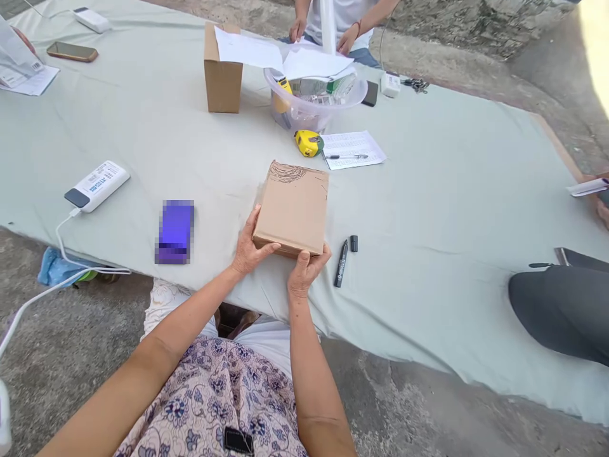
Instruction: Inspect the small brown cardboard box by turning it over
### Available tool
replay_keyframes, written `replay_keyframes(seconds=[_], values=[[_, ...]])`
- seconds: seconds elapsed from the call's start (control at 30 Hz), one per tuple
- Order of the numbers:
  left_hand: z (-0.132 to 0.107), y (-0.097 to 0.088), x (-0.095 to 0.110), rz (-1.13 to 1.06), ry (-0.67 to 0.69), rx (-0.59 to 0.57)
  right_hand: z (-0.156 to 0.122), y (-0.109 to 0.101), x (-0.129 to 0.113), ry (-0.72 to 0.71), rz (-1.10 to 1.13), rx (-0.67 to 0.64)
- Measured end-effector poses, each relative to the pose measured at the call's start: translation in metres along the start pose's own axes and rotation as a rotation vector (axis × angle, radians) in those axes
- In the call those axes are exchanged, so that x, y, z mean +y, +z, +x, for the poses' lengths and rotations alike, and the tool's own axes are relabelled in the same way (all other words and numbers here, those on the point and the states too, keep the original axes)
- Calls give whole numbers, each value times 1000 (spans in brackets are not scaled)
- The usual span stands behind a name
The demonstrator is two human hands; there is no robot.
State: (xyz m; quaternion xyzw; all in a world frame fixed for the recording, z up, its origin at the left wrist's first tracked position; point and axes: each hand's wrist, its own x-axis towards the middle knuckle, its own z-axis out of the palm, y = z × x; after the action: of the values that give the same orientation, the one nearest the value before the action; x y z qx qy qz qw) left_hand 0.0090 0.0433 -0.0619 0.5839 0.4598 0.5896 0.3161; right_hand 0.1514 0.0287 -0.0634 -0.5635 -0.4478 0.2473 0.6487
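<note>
The blurred purple block point(175, 231) cannot be identified, and the top edge cuts off the co-worker point(333, 25).

On my head view, my left hand point(250, 244) and right hand point(307, 270) grip the near edge of a cardboard box point(291, 208) on a pale green cloth point(428, 190). A black marker point(341, 263) lies just beside the box, its cap point(353, 243) apart, with a yellow tape measure point(309, 143) farther off.

Pale green cloth point(428, 190) covers a long table point(554, 136) over rough concrete point(80, 330) (probably outdoors).
</note>
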Motion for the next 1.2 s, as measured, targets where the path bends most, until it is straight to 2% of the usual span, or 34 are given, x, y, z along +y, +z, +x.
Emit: replay_keyframes(seconds=[1.0, 1.2], values=[[0, 0, 0, 19, 7, -6, -1, -2, -1, 18, -25, -12], [0, 0, -1, 22, 12, -12, -1, -2, 1, -4, 32, -3]])
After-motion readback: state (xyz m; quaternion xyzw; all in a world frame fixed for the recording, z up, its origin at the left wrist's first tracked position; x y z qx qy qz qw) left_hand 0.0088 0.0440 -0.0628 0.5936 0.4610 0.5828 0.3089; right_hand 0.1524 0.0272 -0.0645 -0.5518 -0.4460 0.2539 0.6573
